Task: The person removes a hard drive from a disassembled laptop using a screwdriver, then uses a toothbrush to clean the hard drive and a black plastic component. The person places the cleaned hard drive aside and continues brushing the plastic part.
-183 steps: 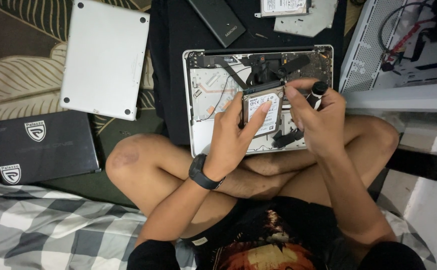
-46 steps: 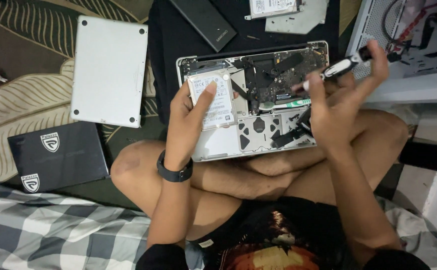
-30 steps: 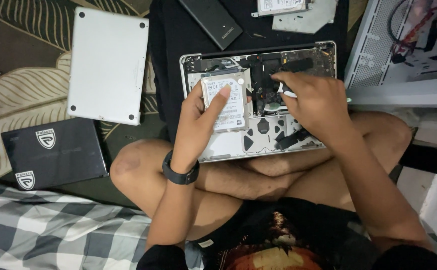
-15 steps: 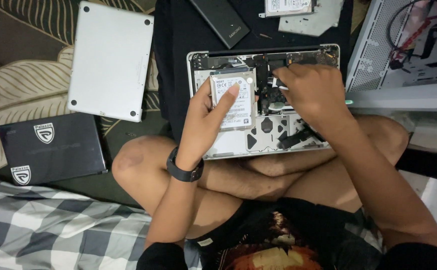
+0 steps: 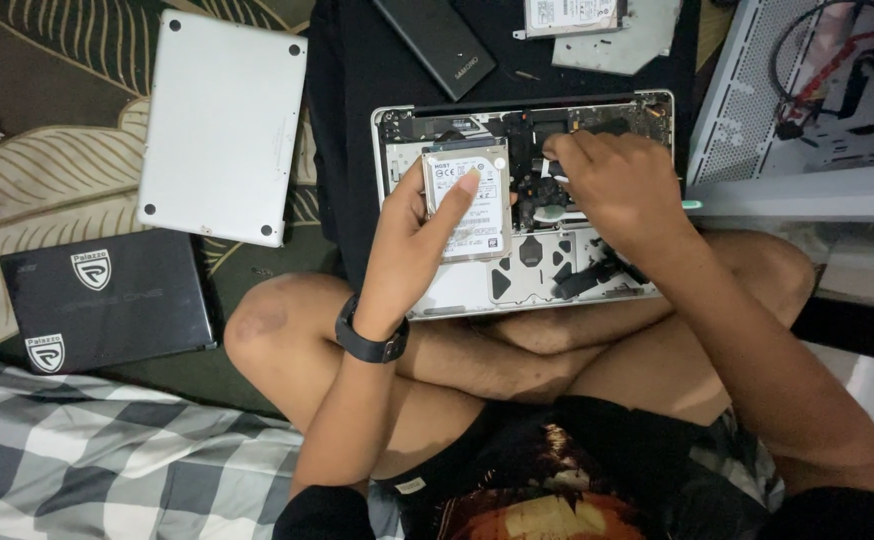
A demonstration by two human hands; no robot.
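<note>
Hard drive (image 5: 469,200), silver, flat, label side up: grasped in the left hand (image 5: 419,235), forefinger laid across its label, held over the left half of the opened laptop (image 5: 437,295). Laptop, underside uncovered, circuit boards exposed: rests against the person's crossed legs on a black cloth (image 5: 357,100). Right hand (image 5: 612,185): fingertips pressed down among the laptop's inner parts beside the drive; whether they pinch anything cannot be told. Black watch (image 5: 369,340): on left wrist. Detached silver bottom cover (image 5: 222,125): lies to the left. Black closed laptop (image 5: 102,300): below that cover. Second drive (image 5: 569,14): top edge.
</note>
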